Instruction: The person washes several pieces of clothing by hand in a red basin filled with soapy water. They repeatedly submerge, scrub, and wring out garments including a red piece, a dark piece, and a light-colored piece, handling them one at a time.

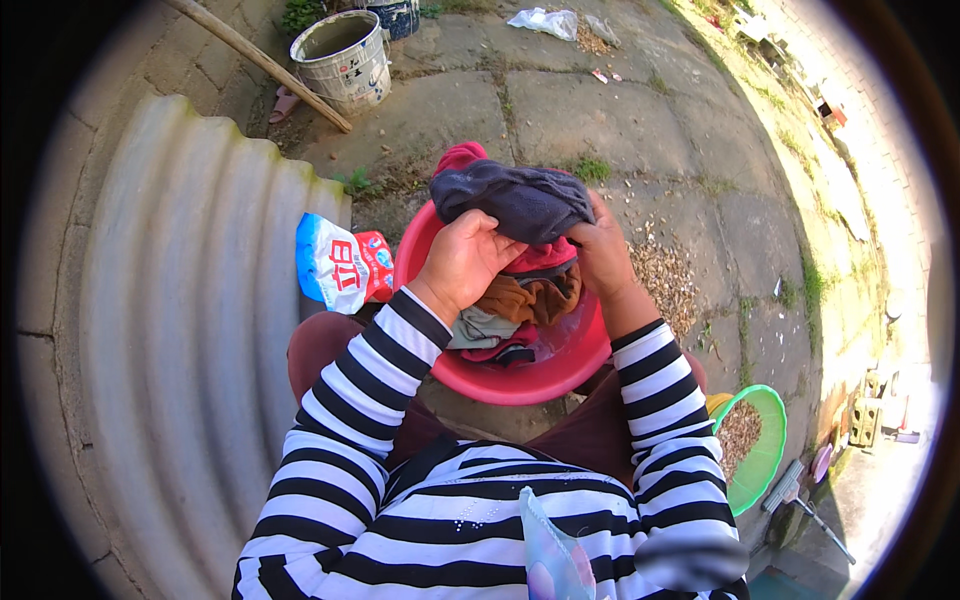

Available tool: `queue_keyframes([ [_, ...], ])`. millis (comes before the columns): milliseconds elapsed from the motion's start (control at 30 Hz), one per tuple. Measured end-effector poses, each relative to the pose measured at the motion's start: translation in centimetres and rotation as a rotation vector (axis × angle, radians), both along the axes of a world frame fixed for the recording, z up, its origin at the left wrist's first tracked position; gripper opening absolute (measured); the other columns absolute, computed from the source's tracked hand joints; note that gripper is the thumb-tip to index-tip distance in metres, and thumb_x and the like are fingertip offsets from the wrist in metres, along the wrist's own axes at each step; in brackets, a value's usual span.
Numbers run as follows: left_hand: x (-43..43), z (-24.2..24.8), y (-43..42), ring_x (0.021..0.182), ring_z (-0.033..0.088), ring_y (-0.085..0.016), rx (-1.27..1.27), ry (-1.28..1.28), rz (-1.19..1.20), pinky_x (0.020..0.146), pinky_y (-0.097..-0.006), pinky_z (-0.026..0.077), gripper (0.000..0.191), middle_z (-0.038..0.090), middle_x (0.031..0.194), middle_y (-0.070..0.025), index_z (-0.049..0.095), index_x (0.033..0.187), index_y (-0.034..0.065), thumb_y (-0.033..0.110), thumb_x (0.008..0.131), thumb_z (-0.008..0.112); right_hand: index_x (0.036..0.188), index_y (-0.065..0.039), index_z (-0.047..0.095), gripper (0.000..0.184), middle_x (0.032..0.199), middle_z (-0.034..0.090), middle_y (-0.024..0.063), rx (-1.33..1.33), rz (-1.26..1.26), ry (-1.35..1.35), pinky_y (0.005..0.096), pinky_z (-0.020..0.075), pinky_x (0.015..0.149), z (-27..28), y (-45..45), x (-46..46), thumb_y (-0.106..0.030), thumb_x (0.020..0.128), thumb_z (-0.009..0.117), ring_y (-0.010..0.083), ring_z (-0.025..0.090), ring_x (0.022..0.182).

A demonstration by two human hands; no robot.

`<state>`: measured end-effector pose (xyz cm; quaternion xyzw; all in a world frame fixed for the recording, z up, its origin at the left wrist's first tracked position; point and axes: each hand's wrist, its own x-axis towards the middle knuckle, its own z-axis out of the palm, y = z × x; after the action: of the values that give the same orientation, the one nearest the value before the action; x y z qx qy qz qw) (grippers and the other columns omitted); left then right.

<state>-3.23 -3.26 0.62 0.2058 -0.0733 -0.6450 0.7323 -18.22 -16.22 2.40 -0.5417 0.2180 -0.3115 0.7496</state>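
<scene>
Above the far side of a red plastic basin [517,390], a bunched dark grey cloth [517,196] is held up between both hands. My left hand [474,259] has its palm turned up, with the thumb at the cloth's lower edge. My right hand [606,251] grips the cloth's right end. Red fabric [459,156] shows behind the grey cloth. Lower in the basin lie a brown garment [517,300], a pale grey-green cloth [480,328] and a red and black piece, with some sudsy water beside them.
Left of the basin stands a plastic detergent bag [337,264] against a corrugated sheet [172,315]. A stained bucket [349,71], a wooden pole [262,64] and a pink slipper [283,105] are at the upper left. At the right are a green basket [780,442] and a squeegee mop [784,487].
</scene>
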Motion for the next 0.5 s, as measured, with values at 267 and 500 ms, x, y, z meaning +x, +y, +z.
queue_keyframes([
  [267, -0.7, -0.1, 2.4, 0.103, 0.066, -0.028, 0.254, 0.028, -0.305, 0.093, -0.0428, 0.053, 0.018, 0.067, 0.108, -0.0146, 0.058, 0.100, 0.0071, 0.025, 0.099, 0.055, 0.132, 0.001, 0.046, 0.050, 0.127, 0.061, 0.0154, 0.246, 0.041, -0.336, 0.0408, 0.0473, 0.103, 5.4, -0.9, -2.2, -0.003, 0.082, 0.051, 0.0273, 0.060, 0.117],
  [500, -0.8, 5.7, 0.4, 0.102, 0.060, -0.031, -0.121, -1.948, 0.817, 0.098, -0.0471, 0.046, 0.039, 0.059, 0.122, -0.0151, 0.055, 0.120, 0.0035, 0.024, 0.089, 0.068, 0.117, -0.003, 0.051, 0.033, 0.108, 0.066, 0.0132, 0.247, 0.162, -0.315, 0.0347, 0.0551, 0.087, 4.5, -0.3, -2.3, -0.017, 0.090, 0.065, 0.0212, 0.067, 0.097],
])
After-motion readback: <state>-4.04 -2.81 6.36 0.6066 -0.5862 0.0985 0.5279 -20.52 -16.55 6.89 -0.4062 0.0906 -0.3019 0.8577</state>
